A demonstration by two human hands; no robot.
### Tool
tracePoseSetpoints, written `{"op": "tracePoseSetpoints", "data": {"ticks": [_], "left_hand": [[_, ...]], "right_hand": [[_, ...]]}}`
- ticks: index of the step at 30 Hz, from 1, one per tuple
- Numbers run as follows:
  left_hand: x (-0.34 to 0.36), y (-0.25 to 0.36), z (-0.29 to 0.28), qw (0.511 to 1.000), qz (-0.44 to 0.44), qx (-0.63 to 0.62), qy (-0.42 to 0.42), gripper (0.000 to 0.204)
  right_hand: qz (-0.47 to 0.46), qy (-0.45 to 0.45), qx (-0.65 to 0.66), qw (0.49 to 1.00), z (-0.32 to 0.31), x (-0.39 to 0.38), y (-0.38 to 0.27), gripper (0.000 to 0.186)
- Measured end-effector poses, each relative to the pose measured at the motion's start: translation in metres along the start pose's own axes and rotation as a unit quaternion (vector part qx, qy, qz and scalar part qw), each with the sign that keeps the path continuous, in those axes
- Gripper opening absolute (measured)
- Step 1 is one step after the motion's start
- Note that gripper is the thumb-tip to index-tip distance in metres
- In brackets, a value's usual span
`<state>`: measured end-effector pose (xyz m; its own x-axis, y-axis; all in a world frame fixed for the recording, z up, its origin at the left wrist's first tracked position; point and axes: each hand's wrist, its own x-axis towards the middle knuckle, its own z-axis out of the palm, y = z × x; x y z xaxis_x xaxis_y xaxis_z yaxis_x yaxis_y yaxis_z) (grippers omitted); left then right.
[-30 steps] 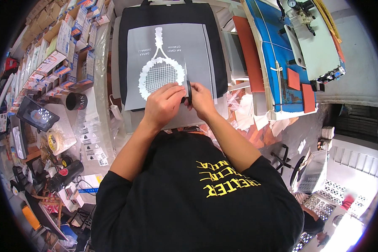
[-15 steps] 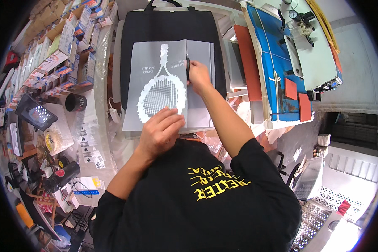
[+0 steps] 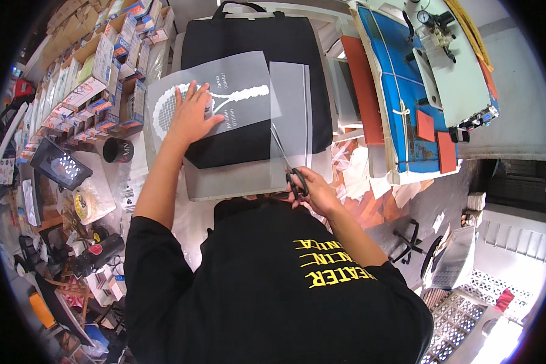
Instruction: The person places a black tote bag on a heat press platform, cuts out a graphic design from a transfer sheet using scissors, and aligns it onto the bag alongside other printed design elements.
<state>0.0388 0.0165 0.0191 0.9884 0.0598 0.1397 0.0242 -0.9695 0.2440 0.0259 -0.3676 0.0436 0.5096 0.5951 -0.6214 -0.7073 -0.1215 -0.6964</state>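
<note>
A grey film sheet with a white tennis racket print and mirrored lettering lies turned sideways on a black tote bag. My left hand rests on it with fingers spread, covering part of the racket's head. To its right is a separate plain grey film strip, partly under the sheet's corner. In my right hand, near the front edge, is a pair of scissors with black handles. Their long blades point away from me over the strip's lower part.
A pale board lies under the bag. Open cardboard boxes are stacked at the left, beside a black mug and a tape roll. On the right stands a machine with a blue bed and orange pads.
The racket sheet has turned sideways and shifted left, apart from the strip. My left hand has moved up onto it. My right hand has drawn back toward me with the scissors.
</note>
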Motion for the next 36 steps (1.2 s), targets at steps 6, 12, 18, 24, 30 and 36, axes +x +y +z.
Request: {"op": "tracePoseSetpoints", "data": {"ticks": [6, 12, 18, 24, 30, 36], "left_hand": [[0.007, 0.070, 0.014, 0.983, 0.130, -0.124, 0.043, 0.055], [-0.009, 0.081, 0.028, 0.988, 0.090, -0.110, 0.066, 0.044], [-0.014, 0.085, 0.044, 0.967, 0.160, -0.121, 0.155, 0.020], [-0.023, 0.096, 0.047, 0.968, 0.149, -0.126, 0.158, 0.022], [-0.025, 0.098, 0.048, 0.968, 0.146, -0.131, 0.160, 0.022], [-0.025, 0.100, 0.049, 0.969, 0.141, -0.127, 0.156, 0.021]], "right_hand": [[-0.065, 0.131, -0.033, 0.989, 0.027, 0.032, 0.008, 0.041], [-0.090, 0.169, -0.093, 0.977, 0.003, 0.021, -0.004, 0.041], [-0.034, 0.046, -0.023, 0.998, 0.035, 0.015, 0.030, 0.042], [-0.048, 0.099, -0.053, 0.993, 0.052, 0.034, 0.011, 0.041], [-0.060, 0.099, -0.053, 0.992, 0.050, 0.033, 0.014, 0.042], [-0.062, 0.106, -0.056, 0.991, 0.050, 0.032, 0.013, 0.041]]}}
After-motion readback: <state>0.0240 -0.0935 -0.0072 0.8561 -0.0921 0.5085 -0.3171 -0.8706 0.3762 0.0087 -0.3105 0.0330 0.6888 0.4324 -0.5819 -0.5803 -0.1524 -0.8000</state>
